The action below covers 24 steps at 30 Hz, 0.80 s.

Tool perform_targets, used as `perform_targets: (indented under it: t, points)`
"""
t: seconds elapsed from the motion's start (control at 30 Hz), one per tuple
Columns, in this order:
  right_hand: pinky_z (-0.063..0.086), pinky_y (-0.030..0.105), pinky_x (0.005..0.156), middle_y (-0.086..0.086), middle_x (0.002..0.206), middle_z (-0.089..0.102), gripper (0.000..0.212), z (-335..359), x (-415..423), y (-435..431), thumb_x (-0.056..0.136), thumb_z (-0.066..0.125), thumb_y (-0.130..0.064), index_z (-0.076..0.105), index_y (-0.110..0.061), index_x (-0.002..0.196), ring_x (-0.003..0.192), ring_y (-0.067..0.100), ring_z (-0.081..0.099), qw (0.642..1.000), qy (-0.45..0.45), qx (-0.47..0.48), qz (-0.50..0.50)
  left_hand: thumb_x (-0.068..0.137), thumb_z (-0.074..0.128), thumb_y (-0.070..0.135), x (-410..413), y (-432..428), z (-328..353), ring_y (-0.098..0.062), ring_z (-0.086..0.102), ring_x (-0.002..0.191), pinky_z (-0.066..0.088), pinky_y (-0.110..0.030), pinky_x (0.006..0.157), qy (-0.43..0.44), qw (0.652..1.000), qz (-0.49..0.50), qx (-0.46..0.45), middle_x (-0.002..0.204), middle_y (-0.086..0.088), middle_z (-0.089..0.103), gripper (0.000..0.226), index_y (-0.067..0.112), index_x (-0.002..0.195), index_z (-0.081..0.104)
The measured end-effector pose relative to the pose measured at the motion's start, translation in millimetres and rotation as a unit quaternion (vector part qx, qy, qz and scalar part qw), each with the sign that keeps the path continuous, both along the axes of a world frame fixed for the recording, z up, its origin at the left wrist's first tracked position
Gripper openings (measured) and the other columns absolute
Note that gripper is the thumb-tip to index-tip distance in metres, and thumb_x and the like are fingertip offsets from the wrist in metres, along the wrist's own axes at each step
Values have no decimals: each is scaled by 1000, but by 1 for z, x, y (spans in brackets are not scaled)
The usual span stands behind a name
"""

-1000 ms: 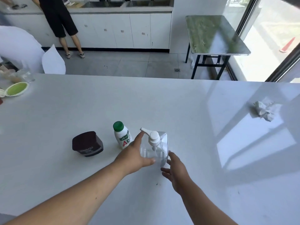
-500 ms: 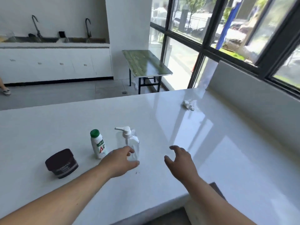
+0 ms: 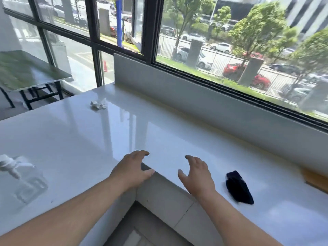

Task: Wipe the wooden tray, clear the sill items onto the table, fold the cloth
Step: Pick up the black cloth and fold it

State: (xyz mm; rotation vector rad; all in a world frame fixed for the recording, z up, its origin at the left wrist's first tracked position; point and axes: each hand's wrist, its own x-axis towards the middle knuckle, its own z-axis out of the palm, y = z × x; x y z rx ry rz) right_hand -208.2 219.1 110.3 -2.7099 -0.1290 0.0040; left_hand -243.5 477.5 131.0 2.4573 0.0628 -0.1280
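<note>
A dark navy cloth (image 3: 238, 188) lies bunched on the white sill counter, just right of my right hand (image 3: 196, 174). A corner of the wooden tray (image 3: 316, 180) shows at the far right edge. The clear pump bottle (image 3: 21, 180) stands on the white table (image 3: 71, 139) at the far left, blurred. My left hand (image 3: 131, 170) hovers over the table's inner corner, fingers spread, holding nothing. My right hand is also empty, fingers apart, above the sill counter.
A crumpled white tissue (image 3: 98, 105) lies farther back on the table. A grey upstand (image 3: 195, 98) runs under the window along the counter's far side. A green-topped side table (image 3: 26, 71) stands at back left. Floor shows between my arms.
My left hand has let go of the pump bottle, which now stands at the far left. The view swung right toward the window, bringing the cloth and tray corner into sight.
</note>
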Motion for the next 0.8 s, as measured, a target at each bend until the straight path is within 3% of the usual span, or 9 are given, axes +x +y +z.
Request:
perform_targets:
  t: [0.07,0.2,0.43,0.53,0.63,0.8]
  points:
    - [32,37,120,-5,157,46,65,-1,-5,-38,98,54,-50,40,-26,157,149,20,32,1000,2,-2,-30,84,65,62,15,-37,0,7,53,115,47,-33,97,5,999,-39,-2,160,19,39,74,41,151,41]
    - [26,35,122,-3,159,44,67,-7,-9,-114,99,53,-51,38,-24,159,151,21,30,996,18,-10,-86,81,62,64,43,-108,-6,-7,43,141,42,-35,104,11,995,-95,24,160,19,39,76,43,151,40]
    - [46,40,109,-5,153,48,65,-38,9,-235,94,59,-46,41,-28,154,140,22,41,980,56,40,-185,86,65,60,95,-232,-27,-7,46,137,42,-29,93,29,986,-157,39,159,17,41,73,40,152,40]
    - [47,41,107,-3,153,47,69,-58,38,-283,94,61,-46,37,-27,156,138,25,42,977,90,28,-189,87,63,61,128,-284,-39,-8,43,140,43,-31,98,38,985,-160,51,160,17,40,72,41,152,39]
    - [49,40,103,-1,149,49,70,-79,74,-325,93,62,-46,38,-25,155,134,25,45,974,131,8,-185,88,64,60,162,-334,-53,-9,47,136,41,-29,92,58,985,-154,55,159,16,42,70,40,151,40]
    - [51,35,86,-2,136,57,70,-117,122,-377,86,66,-54,46,-30,149,126,23,52,962,229,0,-148,88,64,59,212,-403,-75,-9,49,134,42,-29,88,99,980,-158,67,156,16,45,65,39,147,45]
